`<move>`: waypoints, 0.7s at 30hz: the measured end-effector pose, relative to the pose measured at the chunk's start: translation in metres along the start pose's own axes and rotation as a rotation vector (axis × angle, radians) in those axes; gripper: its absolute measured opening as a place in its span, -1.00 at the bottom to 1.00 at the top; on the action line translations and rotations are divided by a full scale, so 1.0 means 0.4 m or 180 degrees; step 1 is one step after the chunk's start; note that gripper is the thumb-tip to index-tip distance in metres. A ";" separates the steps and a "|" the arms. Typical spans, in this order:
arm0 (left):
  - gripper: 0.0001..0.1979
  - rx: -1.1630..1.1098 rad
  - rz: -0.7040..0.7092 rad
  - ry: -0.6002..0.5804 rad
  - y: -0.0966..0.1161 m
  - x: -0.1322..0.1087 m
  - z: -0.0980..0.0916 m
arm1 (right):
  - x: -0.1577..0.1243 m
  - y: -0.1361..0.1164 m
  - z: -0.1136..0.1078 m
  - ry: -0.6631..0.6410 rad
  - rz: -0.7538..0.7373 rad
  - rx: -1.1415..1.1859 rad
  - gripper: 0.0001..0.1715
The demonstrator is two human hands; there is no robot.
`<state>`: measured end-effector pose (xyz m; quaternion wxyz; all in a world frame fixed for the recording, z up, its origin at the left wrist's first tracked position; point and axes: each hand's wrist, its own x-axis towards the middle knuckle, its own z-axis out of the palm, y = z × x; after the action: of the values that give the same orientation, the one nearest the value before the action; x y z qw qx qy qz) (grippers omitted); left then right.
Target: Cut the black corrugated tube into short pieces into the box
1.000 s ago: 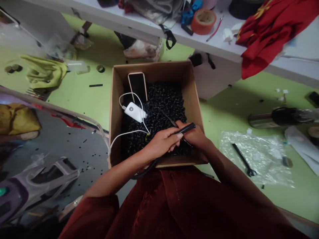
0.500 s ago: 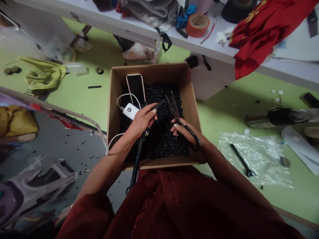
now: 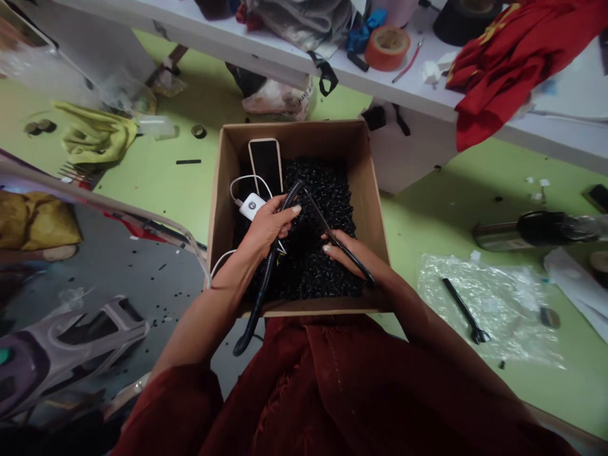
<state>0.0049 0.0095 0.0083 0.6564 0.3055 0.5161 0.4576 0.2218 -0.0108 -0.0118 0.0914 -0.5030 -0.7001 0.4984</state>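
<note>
My left hand (image 3: 274, 221) is closed around a black ribbed strip (image 3: 266, 282) that looks like a flexible tube. One end sticks up past my fingers and the other hangs over the near rim of the cardboard box (image 3: 377, 209). In my right hand (image 3: 344, 250) are dark scissors (image 3: 323, 221), seen edge-on, their tips near the strip's upper end. Both hands are over a heap of small black pieces (image 3: 327, 183) in the box. A white device (image 3: 251, 206) with a cable lies beside my left hand, near a phone (image 3: 266, 161) leaning inside the box.
A white shelf (image 3: 285, 41) crosses the far side, with orange tape (image 3: 387, 47) and red cloth (image 3: 503, 76). At right lie a clear plastic bag (image 3: 517, 316), a black rod (image 3: 463, 307) and a steel flask (image 3: 498, 234). A grey plastic stool (image 3: 109, 329) stands at left.
The scissor blades have gone from spread apart to looking closed, their tips now beside the strip's upper end. More of the strip shows above my left hand, and its hanging end has swung left.
</note>
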 end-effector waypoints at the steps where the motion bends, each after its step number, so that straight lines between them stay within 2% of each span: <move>1: -0.66 -0.0011 -0.0011 0.0002 -0.001 0.001 -0.001 | 0.001 -0.001 0.001 0.0020 -0.0013 -0.0164 -0.46; 4: -0.72 -0.0013 -0.0018 0.0006 -0.002 0.003 -0.005 | 0.003 -0.010 0.000 -0.0047 0.0010 -0.0433 -0.46; 8: -0.75 0.0084 0.0031 0.0021 -0.004 0.005 -0.007 | -0.001 -0.022 -0.006 -0.0311 -0.0024 -0.0429 -0.48; 16: -0.86 0.0368 0.0116 0.0074 0.006 0.002 -0.012 | -0.013 -0.019 -0.023 -0.0868 -0.0100 0.0386 -0.59; 21: -0.78 0.0710 0.0156 -0.0250 0.027 -0.007 -0.031 | -0.015 -0.020 -0.029 -0.1041 -0.0039 0.0745 -0.64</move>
<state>-0.0102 0.0104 0.0156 0.6267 0.4068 0.5301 0.4010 0.2271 -0.0084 0.0023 0.0374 -0.3971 -0.6459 0.6509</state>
